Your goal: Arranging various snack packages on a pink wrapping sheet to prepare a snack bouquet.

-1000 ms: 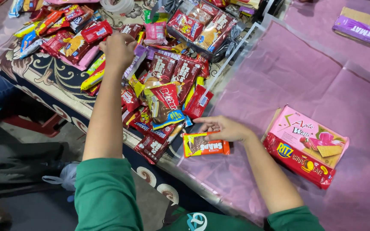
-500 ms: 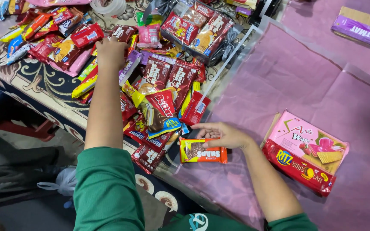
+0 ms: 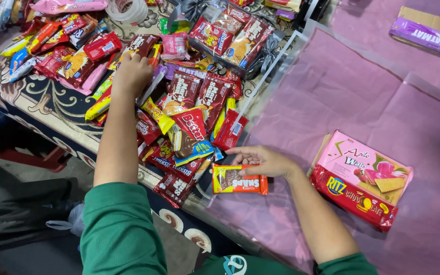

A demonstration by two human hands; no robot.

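The small orange-and-red biscuit pack point(image 3: 240, 179) lay flat at the near left edge of the pink cellophane sheet point(image 3: 342, 97). My right hand point(image 3: 263, 159) rested on its top edge, fingers loosely curled and touching the wrapper rather than closed around it. My left hand point(image 3: 131, 74) was stretched far out over the heap of snack packets point(image 3: 189, 109) on the patterned cloth point(image 3: 52, 104); it was curled down into the pile, and I could not tell whether it had anything in its grip. To the right on the sheet sat a pink wafer box point(image 3: 365, 165) lying over a red cracker box point(image 3: 355, 196), well apart from my pack. I judged I was at the gathering step: one pack set down, another being picked. The next move called for closing on a single packet without dragging its neighbours, then bringing it beside the one under my right hand.
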